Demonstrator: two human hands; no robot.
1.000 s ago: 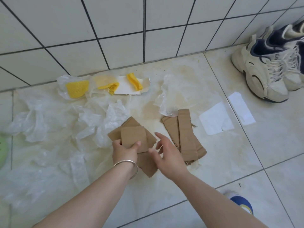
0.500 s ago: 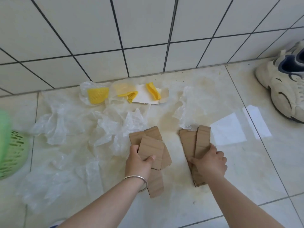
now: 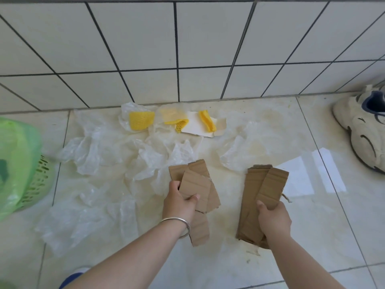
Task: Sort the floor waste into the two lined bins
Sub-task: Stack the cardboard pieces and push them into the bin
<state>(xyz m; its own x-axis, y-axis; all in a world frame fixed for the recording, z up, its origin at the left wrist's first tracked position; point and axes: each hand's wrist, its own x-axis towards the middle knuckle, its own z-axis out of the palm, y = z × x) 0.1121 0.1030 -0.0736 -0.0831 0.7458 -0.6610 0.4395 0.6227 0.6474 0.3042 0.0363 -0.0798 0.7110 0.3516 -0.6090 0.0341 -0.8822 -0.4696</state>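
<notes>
Both hands clamped on cardboard — left hand (image 3: 180, 202) on left stack (image 3: 195, 185), right hand (image 3: 273, 215) on right stack (image 3: 259, 192). Green lined bin (image 3: 18, 163) lies far left; left hand nearer — strips' long axes run toward wall.

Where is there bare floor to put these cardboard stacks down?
Bare tile lies between the left hand and right hand, and right of the right cardboard stack toward the shoe. Left is crowded: clear plastic film reaches the green bin.

My right hand (image 3: 273, 217), open beside my left hand (image 3: 180, 202) a second ago, now grips the long cardboard strips (image 3: 263, 191), raised, farther from left-hand stack (image 3: 196, 184).
</notes>
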